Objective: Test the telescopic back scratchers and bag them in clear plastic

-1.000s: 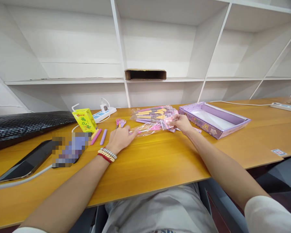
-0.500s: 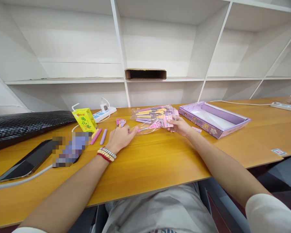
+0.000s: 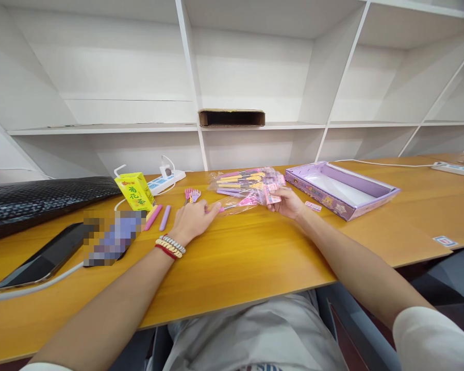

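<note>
My right hand [image 3: 288, 202] pinches the pink label end of a clear plastic packet [image 3: 242, 202] with a pink item inside. At the packet's left end, my left hand [image 3: 195, 219] has thumb and forefinger closed on its tip. Behind it lies a pile of similar packets [image 3: 239, 179] with yellow, pink and purple items. Just beyond my left hand are small pink and purple hand-shaped pieces [image 3: 195, 195]. Left of that hand lie a pink stick [image 3: 153, 217] and a purple stick [image 3: 164, 217].
A purple open box [image 3: 340, 190] sits at the right, with a small pink label [image 3: 313, 206] beside it. At the left are a yellow drink carton [image 3: 135, 191], a power strip [image 3: 166, 181], a phone [image 3: 42, 255] and a cable. White shelves [image 3: 139, 127] stand behind.
My right hand has shifted very slightly to the right at the packet's label end, and more of the small pink label on the table shows. My left hand stays in place.
</note>
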{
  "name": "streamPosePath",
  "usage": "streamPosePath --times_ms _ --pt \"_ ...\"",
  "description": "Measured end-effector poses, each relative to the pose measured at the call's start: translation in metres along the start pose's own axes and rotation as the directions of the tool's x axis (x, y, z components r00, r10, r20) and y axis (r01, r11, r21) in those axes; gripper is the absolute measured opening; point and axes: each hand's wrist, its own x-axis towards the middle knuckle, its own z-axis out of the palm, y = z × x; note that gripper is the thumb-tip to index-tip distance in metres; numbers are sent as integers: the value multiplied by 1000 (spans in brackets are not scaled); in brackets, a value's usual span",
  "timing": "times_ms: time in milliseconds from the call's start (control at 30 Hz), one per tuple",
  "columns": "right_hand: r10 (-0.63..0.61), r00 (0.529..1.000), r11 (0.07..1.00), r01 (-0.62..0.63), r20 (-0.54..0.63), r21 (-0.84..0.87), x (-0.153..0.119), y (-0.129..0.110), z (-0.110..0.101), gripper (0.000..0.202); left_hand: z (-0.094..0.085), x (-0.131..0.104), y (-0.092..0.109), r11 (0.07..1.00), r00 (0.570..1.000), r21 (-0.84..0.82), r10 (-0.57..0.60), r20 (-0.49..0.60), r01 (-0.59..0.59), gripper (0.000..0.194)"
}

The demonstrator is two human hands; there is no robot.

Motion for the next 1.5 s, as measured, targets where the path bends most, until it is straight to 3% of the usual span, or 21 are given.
streamPosePath --times_ms 367,667,867,1000,1333,1500 --pt "-15 999 993 11 -33 -122 4 4 2 26 0 1 0 999 1000 37 -6 10 6 68" --pt "-87 995 977 75 -53 -202 8 4 -10 32 1 2 -1 1000 1000 8 -11 -1 11 68" --pt "-163 958 946 85 -235 -311 10 1 -14 44 2 2 -2 999 1000 33 -18 0 18 71" --pt "-174 956 932 83 -235 -352 9 -2 -12 50 3 2 -2 998 1000 54 -11 8 10 73" --pt "-110 980 942 50 -164 -332 6 -5 -13 16 4 4 -4 998 1000 54 -19 11 18 72" --pt "-99 974 932 20 -202 -361 8 -6 -17 16 3 4 -4 998 999 60 -27 19 25 73"
